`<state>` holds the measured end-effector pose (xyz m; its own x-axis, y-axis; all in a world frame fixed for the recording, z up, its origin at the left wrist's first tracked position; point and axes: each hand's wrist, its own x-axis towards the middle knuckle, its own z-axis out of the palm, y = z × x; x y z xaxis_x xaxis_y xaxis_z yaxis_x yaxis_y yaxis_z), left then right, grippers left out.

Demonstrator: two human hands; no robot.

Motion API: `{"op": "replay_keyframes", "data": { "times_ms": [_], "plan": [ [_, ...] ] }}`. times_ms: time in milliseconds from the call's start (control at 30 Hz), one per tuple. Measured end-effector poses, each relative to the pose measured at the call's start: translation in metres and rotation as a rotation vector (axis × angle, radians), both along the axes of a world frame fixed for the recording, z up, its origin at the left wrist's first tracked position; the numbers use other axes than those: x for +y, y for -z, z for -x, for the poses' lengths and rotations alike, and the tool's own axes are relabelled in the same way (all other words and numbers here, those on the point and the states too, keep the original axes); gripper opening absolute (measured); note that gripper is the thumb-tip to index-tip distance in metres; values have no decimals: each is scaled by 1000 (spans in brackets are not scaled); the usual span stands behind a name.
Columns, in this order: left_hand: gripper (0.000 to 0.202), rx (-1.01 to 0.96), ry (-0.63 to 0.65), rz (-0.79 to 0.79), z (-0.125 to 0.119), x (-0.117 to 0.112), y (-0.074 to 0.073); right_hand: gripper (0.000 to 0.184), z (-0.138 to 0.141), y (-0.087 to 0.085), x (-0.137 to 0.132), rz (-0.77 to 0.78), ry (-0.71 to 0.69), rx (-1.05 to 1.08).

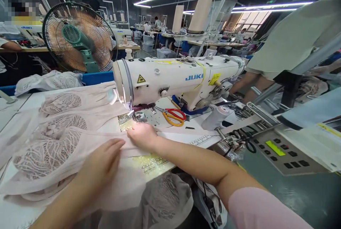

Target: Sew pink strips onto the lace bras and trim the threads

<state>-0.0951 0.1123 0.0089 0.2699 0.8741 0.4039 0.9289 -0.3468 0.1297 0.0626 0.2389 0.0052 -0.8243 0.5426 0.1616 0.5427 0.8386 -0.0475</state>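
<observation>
Fingers (115,144) of our left hand (102,167) lie flat and close together on the pale pink lace fabric (53,147), which spreads left and near across the table (198,131). Our right hand (142,135) rests on the fabric's edge just near the needle of the white sewing machine (173,78). Whether its fingers pinch, we cannot tell. Red-and-yellow scissors (174,116) lie to the right, and a fan (78,37) stands far left.

Sheer lace cloth (53,143), glossy enamelled machine (170,80).
</observation>
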Motion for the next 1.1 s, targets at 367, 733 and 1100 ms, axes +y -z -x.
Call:
{"op": "replay_keyframes", "data": {
  "times_ms": [367, 733, 1100],
  "plan": [
    [50, 402, -22, -120, -24, 57, 20, 27, -88, 17, -24, -16, -310, 236],
    [52, 378, -251, 80, -35, 79, 16, 32, -95, 19, -36, 65, -179, 217],
    [45, 287, -163, 123, -27, 81, 11, 36, -94, 20, -36, 58, -261, 230]
  ]
}}
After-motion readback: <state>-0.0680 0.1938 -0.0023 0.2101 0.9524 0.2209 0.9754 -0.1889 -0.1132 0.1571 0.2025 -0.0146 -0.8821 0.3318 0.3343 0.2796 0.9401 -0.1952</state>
